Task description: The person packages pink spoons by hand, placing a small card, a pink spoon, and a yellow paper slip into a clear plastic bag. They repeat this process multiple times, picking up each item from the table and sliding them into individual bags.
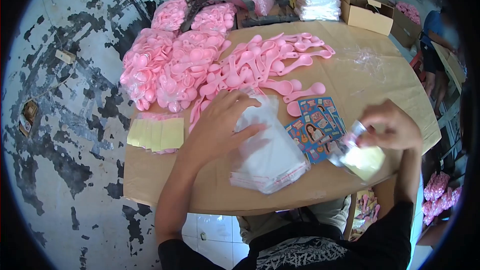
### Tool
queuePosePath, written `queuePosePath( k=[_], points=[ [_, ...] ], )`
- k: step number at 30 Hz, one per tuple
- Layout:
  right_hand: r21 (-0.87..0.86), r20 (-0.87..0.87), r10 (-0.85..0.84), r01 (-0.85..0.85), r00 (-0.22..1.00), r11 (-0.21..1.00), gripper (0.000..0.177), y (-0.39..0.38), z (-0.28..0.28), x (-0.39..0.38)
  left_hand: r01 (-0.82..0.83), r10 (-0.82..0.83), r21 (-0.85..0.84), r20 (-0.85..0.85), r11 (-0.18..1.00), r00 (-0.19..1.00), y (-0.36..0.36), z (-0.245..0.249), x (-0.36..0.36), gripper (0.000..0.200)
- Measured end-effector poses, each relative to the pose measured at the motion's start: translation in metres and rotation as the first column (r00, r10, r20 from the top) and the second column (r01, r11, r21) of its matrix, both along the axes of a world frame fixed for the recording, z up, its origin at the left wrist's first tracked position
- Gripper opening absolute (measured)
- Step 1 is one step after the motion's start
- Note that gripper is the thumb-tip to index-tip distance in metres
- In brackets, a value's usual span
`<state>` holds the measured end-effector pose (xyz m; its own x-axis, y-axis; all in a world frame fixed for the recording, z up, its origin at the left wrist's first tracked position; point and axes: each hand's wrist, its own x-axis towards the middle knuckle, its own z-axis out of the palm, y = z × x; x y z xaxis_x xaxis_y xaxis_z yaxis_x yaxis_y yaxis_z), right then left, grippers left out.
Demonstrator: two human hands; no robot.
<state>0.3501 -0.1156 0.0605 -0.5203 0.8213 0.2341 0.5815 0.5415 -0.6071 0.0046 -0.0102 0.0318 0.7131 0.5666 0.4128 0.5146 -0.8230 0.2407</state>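
My left hand (222, 125) rests with spread fingers on the upper left of a stack of clear plastic bags (272, 157). Slightly blurred, my right hand (392, 126) pinches a clear plastic packet with a yellow card (367, 161) inside; something pink shows near the fingertips. Blue printed cards (316, 127) with pictures lie fanned between the bags and that packet. Behind both hands spreads a heap of pink measuring spoons (252, 62). A row of packets with yellow cards (156, 132) lies to the left of my left forearm.
Bulging clear bags of pink spoons (175, 65) stand along the table's back left. Stacked plastic packs (316, 4) and a cardboard box (367, 16) are at the back. Thin plastic scraps (369, 62) lie on the brown paper table cover (400, 85). Another person (435, 35) is at far right.
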Motion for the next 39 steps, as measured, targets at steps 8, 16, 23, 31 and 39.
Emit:
queuePosePath(
  k=[8, 16, 23, 31, 39],
  points=[
    [-0.262, 0.312, -0.403, 0.486, 0.860, 0.834, 0.019, -0.146, -0.037, 0.098, -0.064, 0.050, -0.284, -0.056, 0.957, 0.997, 0.009, -0.020, -0.005, 0.053],
    [-0.113, 0.322, -0.885, 0.942, 0.336, 0.316, 0.017, -0.246, -0.135, 0.171, -0.099, 0.082, -0.197, -0.092, 0.975, 0.992, 0.002, -0.009, -0.005, 0.048],
    [0.284, 0.084, -0.545, 0.504, 0.834, 0.815, 0.012, -0.077, 0.002, 0.004, -0.019, 0.012, -0.193, -0.038, 0.981, 0.999, 0.012, -0.013, -0.013, 0.039],
    [0.161, 0.177, -0.071, 0.042, 0.982, 0.986, 0.028, 0.125, -0.043, -0.082, -0.014, 0.004, -0.144, -0.069, 0.990, 0.998, 0.014, -0.016, -0.011, 0.034],
    [-0.104, 0.138, 0.062, -0.048, 0.989, 0.993, 0.020, 0.128, -0.030, -0.105, 0.038, -0.037, 0.035, -0.012, 0.999, 0.999, 0.008, -0.012, -0.006, 0.029]
  ],
)
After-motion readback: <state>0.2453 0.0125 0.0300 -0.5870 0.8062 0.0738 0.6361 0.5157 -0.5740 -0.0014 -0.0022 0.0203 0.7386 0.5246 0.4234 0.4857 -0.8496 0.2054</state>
